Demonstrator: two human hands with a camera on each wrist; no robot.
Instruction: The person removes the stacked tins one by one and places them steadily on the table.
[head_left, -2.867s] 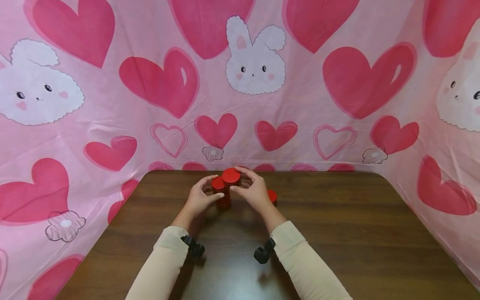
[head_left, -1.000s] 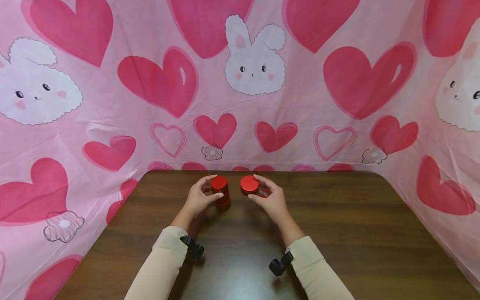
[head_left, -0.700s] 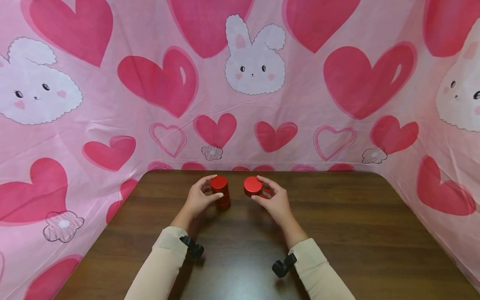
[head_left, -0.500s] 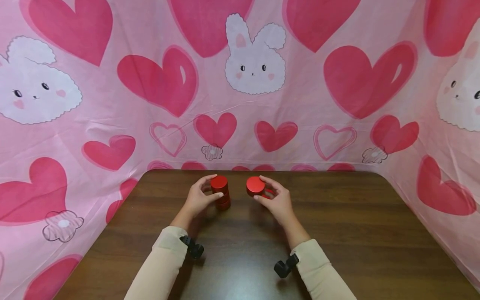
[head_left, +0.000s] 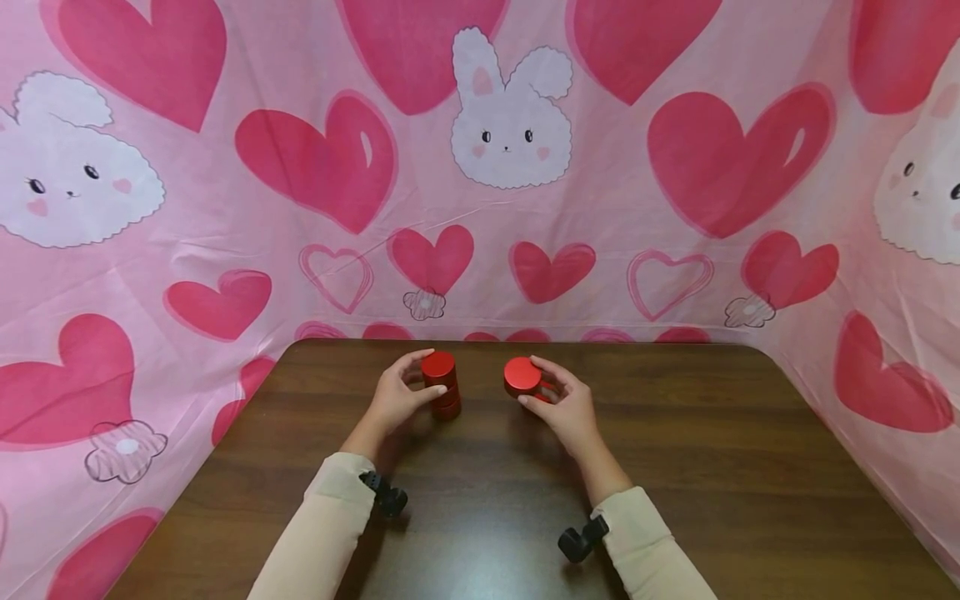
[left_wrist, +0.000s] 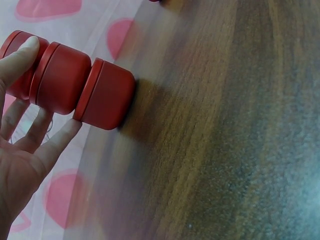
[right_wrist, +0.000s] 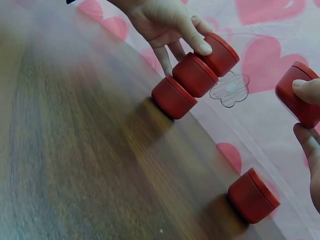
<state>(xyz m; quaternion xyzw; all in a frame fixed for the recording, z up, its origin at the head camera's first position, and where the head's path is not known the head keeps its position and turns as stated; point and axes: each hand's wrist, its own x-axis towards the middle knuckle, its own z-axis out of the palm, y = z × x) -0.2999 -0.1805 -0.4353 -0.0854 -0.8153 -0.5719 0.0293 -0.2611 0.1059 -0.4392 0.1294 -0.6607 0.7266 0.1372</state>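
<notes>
Three small round red lidded tins stand stacked (head_left: 439, 369) on the wooden table. My left hand (head_left: 393, 397) grips the top tin (right_wrist: 220, 56) between thumb and fingers. Its lower fingers touch the tins beneath, as the left wrist view shows. The middle tin (left_wrist: 62, 80) and bottom tin (left_wrist: 109, 95) sit slightly out of line. To the right of the stack, my right hand (head_left: 572, 417) holds another red tin (head_left: 522, 375) upright, clear of the table. Beyond that hand a further red tin (right_wrist: 252, 197) stands on the table, partly hidden in the head view.
The brown wooden table (head_left: 480, 517) reaches back to a pink cloth (head_left: 510, 217) printed with hearts and rabbits, which also hangs along both sides. Black wrist cameras sit at the left cuff (head_left: 386, 496) and the right cuff (head_left: 581, 540).
From right beside the stack's top, my right hand has moved to the right and slightly lower in the view, carrying its tin. My left hand stays on the stack.
</notes>
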